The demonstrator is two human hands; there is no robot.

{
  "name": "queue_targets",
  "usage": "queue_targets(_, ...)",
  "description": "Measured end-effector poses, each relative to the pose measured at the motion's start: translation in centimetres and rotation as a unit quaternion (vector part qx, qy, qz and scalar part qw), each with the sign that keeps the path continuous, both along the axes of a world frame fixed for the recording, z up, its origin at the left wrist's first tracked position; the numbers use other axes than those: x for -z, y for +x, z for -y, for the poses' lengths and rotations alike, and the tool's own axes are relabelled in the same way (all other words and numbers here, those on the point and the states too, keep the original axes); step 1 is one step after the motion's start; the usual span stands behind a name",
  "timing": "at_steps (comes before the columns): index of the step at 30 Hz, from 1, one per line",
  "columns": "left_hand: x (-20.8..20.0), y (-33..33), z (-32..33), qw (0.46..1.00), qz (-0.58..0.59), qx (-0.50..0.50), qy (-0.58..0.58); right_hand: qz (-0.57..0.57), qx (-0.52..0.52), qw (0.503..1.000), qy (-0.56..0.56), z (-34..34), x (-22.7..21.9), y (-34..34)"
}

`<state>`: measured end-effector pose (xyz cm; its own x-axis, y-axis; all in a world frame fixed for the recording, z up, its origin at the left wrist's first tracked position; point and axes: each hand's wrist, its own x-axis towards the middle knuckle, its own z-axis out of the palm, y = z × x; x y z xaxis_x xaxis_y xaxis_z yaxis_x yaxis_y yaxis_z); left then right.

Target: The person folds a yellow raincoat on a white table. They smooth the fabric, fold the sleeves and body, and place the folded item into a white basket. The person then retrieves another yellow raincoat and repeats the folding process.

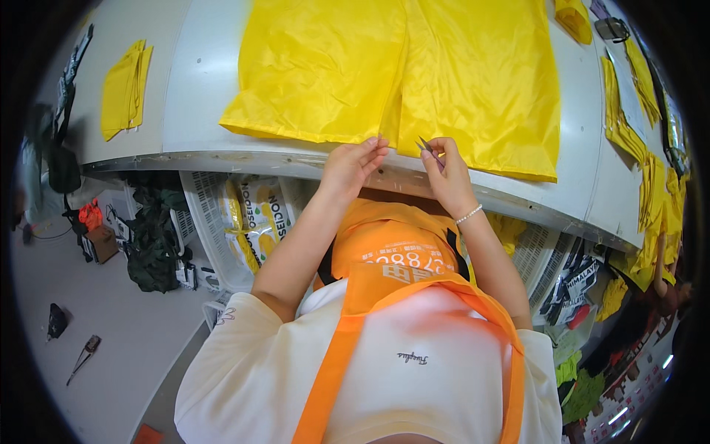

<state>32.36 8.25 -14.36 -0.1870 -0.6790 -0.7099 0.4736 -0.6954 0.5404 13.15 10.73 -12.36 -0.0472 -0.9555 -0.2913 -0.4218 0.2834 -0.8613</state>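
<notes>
A pair of shiny yellow trousers (pixel 318 81) lies spread on the table, both leg ends toward me. My left hand (pixel 355 166) pinches the inner corner of the left leg's hem; whether a loose thread is also between the fingertips is too small to tell. Held in my right hand (pixel 450 180) is a small pair of thread snips (pixel 430 151), dark pointed blades slanting up and left over the gap beside the right leg's hem. The blades stand slightly apart and a short distance from my left fingertips.
The white table (pixel 200 81) ends in a metal-trimmed front edge (pixel 244 164). Folded yellow pieces (pixel 124 92) lie at left, more yellow garments (pixel 625 111) at right. Beneath are white plastic baskets (pixel 203 214) with packaged items and dark cloth (pixel 155 251). Another person's arm (pixel 660 263) shows at far right.
</notes>
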Motion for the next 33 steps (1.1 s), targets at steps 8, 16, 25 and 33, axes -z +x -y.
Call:
queue_targets(8,-3.7,0.3,0.6,0.992,-0.049,-0.013,-0.113,0.010,-0.057,0.987,-0.148,1.3,-3.4,2.6)
queue_targets(16,-4.3,0.4,1.1,0.984,-0.004,0.036,-0.177,-0.033,-0.096,0.980,-0.173,2.7,-4.9,3.2)
queue_targets(25,-5.1,1.5,1.9,0.986,-0.063,0.043,-0.151,0.124,-0.005,0.986,-0.111,4.4,-4.7,4.0)
queue_targets(33,-7.3,2.8,0.8,0.706,0.500,0.099,-0.492,0.299,0.039,0.952,0.046,7.6,-6.2,5.6)
